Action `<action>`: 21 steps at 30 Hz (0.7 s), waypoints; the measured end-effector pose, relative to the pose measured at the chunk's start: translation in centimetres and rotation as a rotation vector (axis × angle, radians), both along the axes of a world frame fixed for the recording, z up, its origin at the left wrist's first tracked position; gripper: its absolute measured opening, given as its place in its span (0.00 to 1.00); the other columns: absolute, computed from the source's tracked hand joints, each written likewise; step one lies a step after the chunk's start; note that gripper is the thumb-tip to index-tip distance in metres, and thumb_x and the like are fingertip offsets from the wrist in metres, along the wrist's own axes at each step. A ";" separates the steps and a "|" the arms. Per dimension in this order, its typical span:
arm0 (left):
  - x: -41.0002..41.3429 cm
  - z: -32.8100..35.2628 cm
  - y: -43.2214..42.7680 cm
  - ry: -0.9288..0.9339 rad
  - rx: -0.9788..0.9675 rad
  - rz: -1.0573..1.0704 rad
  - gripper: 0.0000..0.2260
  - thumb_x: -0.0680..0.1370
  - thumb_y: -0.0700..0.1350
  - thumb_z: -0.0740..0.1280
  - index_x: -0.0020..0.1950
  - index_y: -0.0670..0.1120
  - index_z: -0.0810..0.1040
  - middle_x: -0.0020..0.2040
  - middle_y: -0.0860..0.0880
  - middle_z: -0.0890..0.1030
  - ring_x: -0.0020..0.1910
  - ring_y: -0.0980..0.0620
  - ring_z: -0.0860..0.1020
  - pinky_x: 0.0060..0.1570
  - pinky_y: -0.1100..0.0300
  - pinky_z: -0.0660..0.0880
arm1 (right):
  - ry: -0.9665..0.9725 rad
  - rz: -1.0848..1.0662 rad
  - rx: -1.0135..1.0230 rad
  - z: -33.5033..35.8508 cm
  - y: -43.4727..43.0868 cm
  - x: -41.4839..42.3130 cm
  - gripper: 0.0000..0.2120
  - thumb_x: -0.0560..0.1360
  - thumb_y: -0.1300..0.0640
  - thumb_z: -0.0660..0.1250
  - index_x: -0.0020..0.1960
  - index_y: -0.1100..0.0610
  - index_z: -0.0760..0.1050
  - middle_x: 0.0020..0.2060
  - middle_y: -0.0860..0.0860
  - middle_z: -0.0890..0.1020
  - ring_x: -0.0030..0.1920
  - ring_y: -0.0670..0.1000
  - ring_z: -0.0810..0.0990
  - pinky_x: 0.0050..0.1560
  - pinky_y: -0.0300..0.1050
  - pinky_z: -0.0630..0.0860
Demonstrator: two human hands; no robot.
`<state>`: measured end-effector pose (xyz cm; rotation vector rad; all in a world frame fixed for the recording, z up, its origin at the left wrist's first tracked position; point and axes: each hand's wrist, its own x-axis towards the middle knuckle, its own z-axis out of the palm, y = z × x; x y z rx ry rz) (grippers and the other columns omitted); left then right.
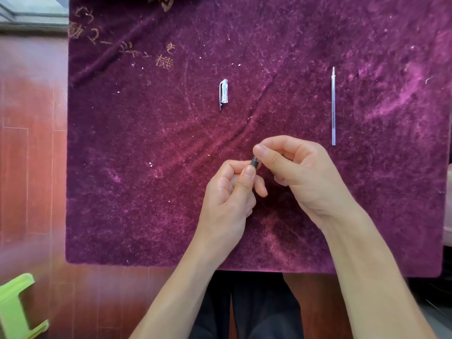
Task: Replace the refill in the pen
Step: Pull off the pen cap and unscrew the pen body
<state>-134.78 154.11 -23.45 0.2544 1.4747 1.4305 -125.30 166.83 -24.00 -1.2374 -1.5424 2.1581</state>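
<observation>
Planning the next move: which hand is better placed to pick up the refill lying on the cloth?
Probably the right hand: the refill lies just beyond it on the right side of the cloth, while the left hand sits farther away, holding the pen.

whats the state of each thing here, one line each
pen: pinched between both hands above the cloth, mostly hidden, only a short dark section shows
left hand: closed on the pen
right hand: closed on the pen
pen cap: off the pen, lying on the cloth, untouched
refill: lying straight on the cloth, right of the cap, untouched
purple cloth: spread out, creased
</observation>
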 end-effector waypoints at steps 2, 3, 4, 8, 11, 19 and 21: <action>-0.1 0.0 0.0 -0.008 0.005 -0.003 0.08 0.86 0.42 0.58 0.53 0.41 0.75 0.36 0.48 0.80 0.24 0.56 0.64 0.23 0.65 0.62 | -0.017 0.042 -0.001 0.1 0.2 0.0 0.04 0.79 0.51 0.75 0.49 0.51 0.87 0.34 0.39 0.83 0.33 0.36 0.79 0.35 0.28 0.73; -0.1 0.0 0.0 -0.012 0.009 -0.004 0.08 0.86 0.42 0.58 0.53 0.41 0.75 0.36 0.48 0.80 0.24 0.56 0.64 0.23 0.65 0.62 | -0.016 0.060 -0.014 0.2 0.3 0.1 0.05 0.79 0.51 0.74 0.50 0.50 0.88 0.34 0.39 0.83 0.33 0.36 0.78 0.35 0.28 0.72; -0.2 0.0 0.0 -0.015 0.010 -0.005 0.08 0.86 0.42 0.58 0.53 0.40 0.75 0.36 0.48 0.80 0.24 0.56 0.65 0.23 0.65 0.63 | -0.005 0.074 -0.034 0.3 0.4 0.1 0.06 0.80 0.51 0.72 0.51 0.49 0.88 0.34 0.39 0.83 0.33 0.37 0.77 0.35 0.29 0.72; -0.4 -0.1 -0.2 -0.003 0.003 -0.003 0.10 0.86 0.42 0.58 0.56 0.36 0.75 0.36 0.48 0.80 0.24 0.57 0.65 0.24 0.65 0.64 | 0.005 0.076 -0.094 0.4 0.5 0.0 0.10 0.80 0.48 0.71 0.57 0.49 0.88 0.34 0.41 0.80 0.33 0.42 0.69 0.35 0.34 0.70; -0.4 -0.2 -0.2 -0.010 0.006 -0.003 0.10 0.86 0.42 0.59 0.57 0.37 0.75 0.37 0.48 0.80 0.25 0.57 0.66 0.24 0.65 0.64 | -0.015 0.034 -0.082 0.4 0.5 -0.1 0.12 0.75 0.44 0.75 0.54 0.49 0.87 0.34 0.41 0.81 0.32 0.40 0.72 0.34 0.33 0.70; -0.3 -0.2 -0.4 -0.012 0.023 -0.028 0.08 0.86 0.43 0.59 0.54 0.42 0.76 0.36 0.50 0.81 0.25 0.57 0.67 0.26 0.64 0.65 | -0.034 0.024 -0.043 0.3 0.5 0.0 0.08 0.75 0.45 0.76 0.48 0.48 0.87 0.32 0.39 0.80 0.32 0.38 0.73 0.34 0.31 0.71; -0.3 -0.2 -0.5 -0.014 0.024 -0.029 0.08 0.86 0.43 0.59 0.53 0.43 0.76 0.37 0.49 0.81 0.25 0.57 0.67 0.26 0.64 0.65 | -0.040 0.005 -0.046 0.3 0.4 -0.1 0.08 0.75 0.45 0.76 0.48 0.49 0.87 0.31 0.40 0.78 0.32 0.40 0.71 0.34 0.33 0.71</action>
